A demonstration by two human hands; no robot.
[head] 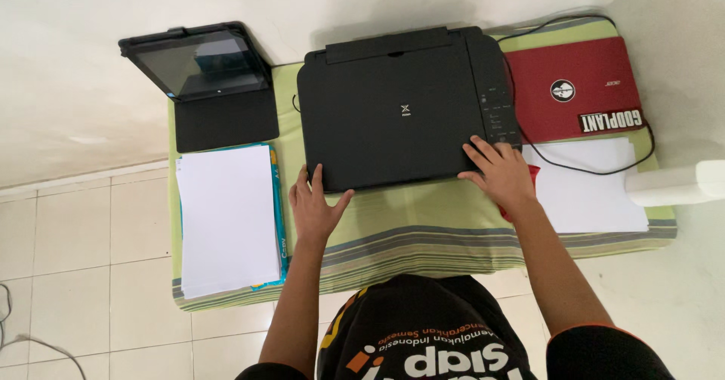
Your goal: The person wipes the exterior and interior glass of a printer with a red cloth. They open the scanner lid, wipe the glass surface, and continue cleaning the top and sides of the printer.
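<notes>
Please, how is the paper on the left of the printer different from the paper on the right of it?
The left paper stack is thick and lies lengthwise on a blue wrapper; the right sheets look thin and lie crosswise. Nothing covers the left paper stack; a black cable crosses the right sheets, and the right hand overlaps their edge. Both are white and blank.

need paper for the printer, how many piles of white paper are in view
2. One stack of white paper lies left of the black printer, below the tablet. Other white sheets lie right of it, below the red laptop. More may be hidden.
</notes>
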